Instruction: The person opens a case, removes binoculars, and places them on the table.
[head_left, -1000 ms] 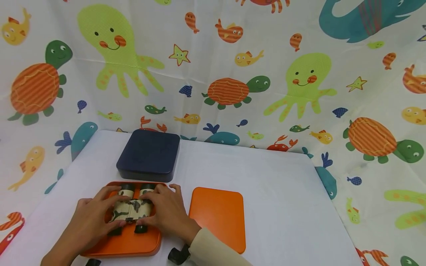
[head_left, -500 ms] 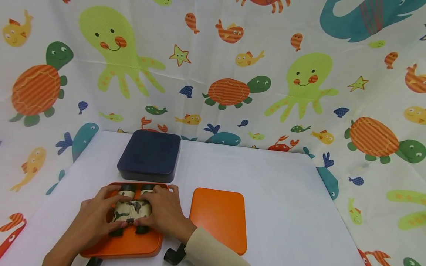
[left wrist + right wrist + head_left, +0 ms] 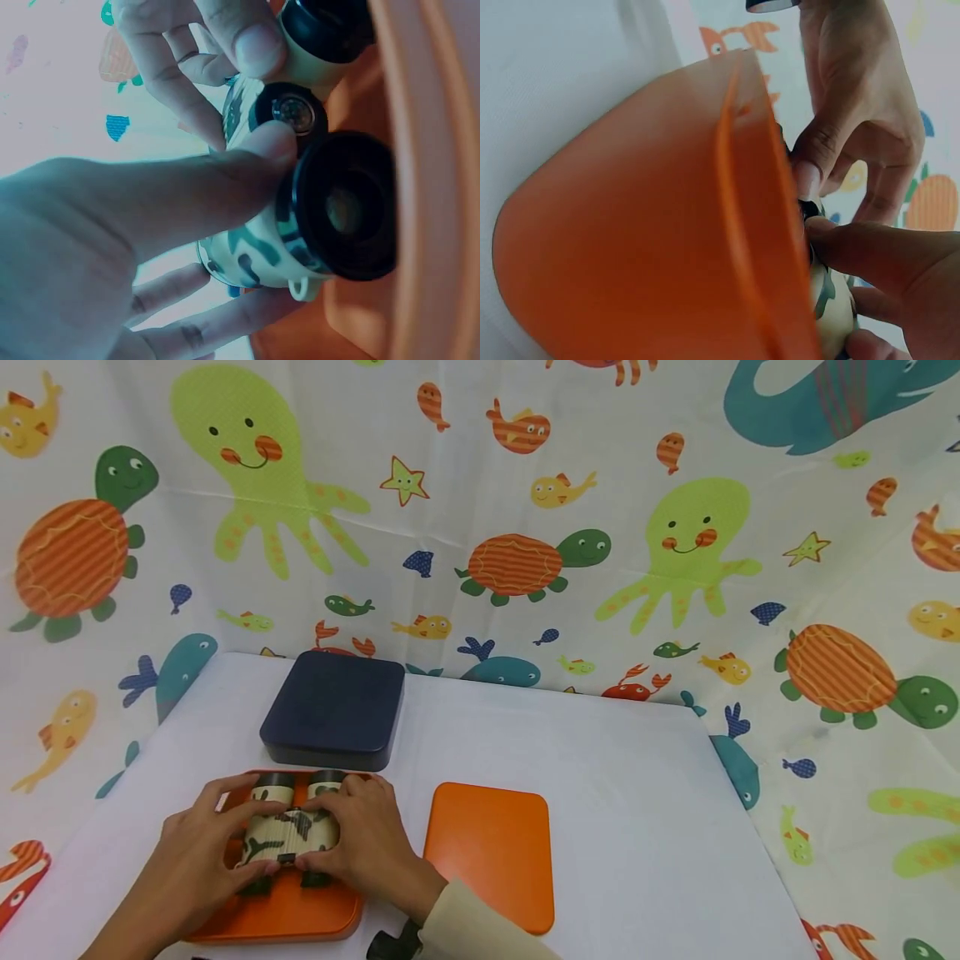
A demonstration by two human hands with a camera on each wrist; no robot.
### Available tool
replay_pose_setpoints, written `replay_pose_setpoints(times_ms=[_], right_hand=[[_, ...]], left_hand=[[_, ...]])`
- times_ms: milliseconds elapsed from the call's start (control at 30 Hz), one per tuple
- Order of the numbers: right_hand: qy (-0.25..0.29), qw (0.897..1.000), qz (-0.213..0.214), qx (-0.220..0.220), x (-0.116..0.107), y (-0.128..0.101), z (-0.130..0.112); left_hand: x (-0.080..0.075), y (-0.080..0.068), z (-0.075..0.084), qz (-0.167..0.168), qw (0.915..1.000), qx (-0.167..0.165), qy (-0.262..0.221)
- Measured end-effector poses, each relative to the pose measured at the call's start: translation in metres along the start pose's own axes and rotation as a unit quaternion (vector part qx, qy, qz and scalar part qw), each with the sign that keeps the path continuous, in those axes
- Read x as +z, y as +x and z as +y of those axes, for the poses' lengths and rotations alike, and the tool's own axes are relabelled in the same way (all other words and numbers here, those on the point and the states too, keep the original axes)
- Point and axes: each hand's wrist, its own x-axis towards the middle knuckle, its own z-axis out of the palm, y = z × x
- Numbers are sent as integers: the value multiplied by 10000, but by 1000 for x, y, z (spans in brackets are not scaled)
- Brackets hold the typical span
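Camouflage-patterned binoculars (image 3: 292, 833) with black eyecups sit within the orange tin (image 3: 300, 922). My left hand (image 3: 191, 852) grips their left side, the thumb at the near end and fingers over the far part. On the other side my right hand (image 3: 371, 835) holds the right barrel in the same way. In the left wrist view, the thumb presses near the central hinge of the binoculars (image 3: 259, 247), between two black eyepieces. The tin's wall (image 3: 652, 225) hides most of the binoculars in the right wrist view.
A dark navy tin (image 3: 333, 706) stands behind the orange one. To the right, an orange lid (image 3: 491, 852) lies flat on the white table (image 3: 645, 827). A curtain printed with sea animals (image 3: 517, 564) hangs behind.
Both hands and the binoculars have shifted slightly to the left within the orange tin. The grip of both hands stays the same.
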Motion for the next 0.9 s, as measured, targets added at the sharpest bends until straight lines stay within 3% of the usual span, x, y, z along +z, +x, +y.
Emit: replay_pose_setpoints(times_ms=[400, 900], right_hand=[[530, 9981, 304, -61, -32, -18, 1], [872, 9948, 252, 455, -63, -50, 31]], left_hand=[[-10, -12, 21, 69, 9991, -85, -416], [1, -3, 67, 480, 9942, 572, -777]])
